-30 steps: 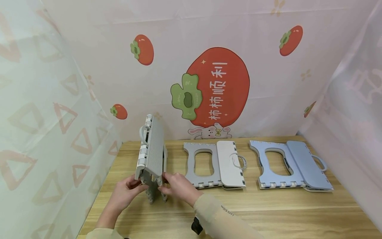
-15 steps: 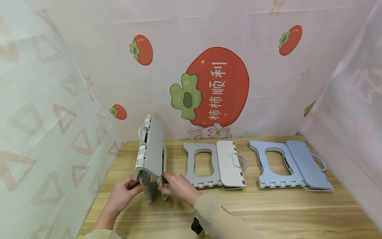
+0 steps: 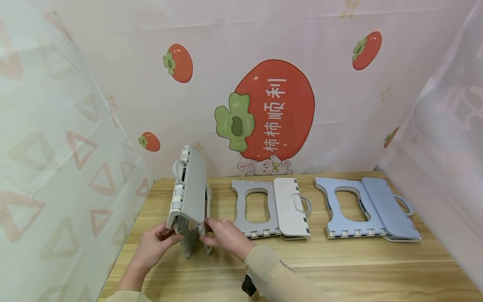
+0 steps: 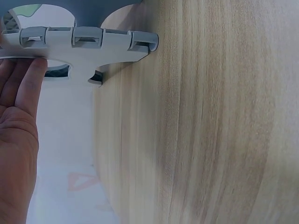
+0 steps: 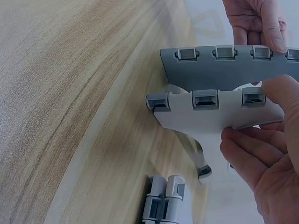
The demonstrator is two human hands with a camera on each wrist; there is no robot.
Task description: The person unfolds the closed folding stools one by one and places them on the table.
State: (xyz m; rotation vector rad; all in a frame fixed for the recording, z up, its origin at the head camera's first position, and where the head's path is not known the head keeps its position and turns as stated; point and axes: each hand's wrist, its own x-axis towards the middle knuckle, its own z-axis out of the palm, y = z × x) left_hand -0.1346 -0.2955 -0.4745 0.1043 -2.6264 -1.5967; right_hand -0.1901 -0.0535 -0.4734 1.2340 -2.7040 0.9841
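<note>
A light grey folding stool (image 3: 195, 184) stands on its legs at the left of the table, partly unfolded, its two top panels meeting in a ridge with a loop handle (image 3: 180, 172). My left hand (image 3: 152, 247) grips the left leg panel near its front edge; in the right wrist view that panel (image 5: 205, 67) has thumb and fingers on either side. The right leg panel (image 5: 187, 109) is pinched by my right hand (image 3: 228, 237), thumb above and fingers beneath in the right wrist view. Between the two leg panels there is a gap.
A grey-white folding stool (image 3: 290, 205) lies folded flat to the right. Farther right lies a blue one (image 3: 388, 205), also flat. Printed cloth (image 3: 203, 105) hangs behind the wooden table (image 3: 339, 268), with more cloth at both sides.
My left hand has shifted slightly left with the left leg panel, and the gap between the leg panels has widened a little. My right hand keeps its place.
</note>
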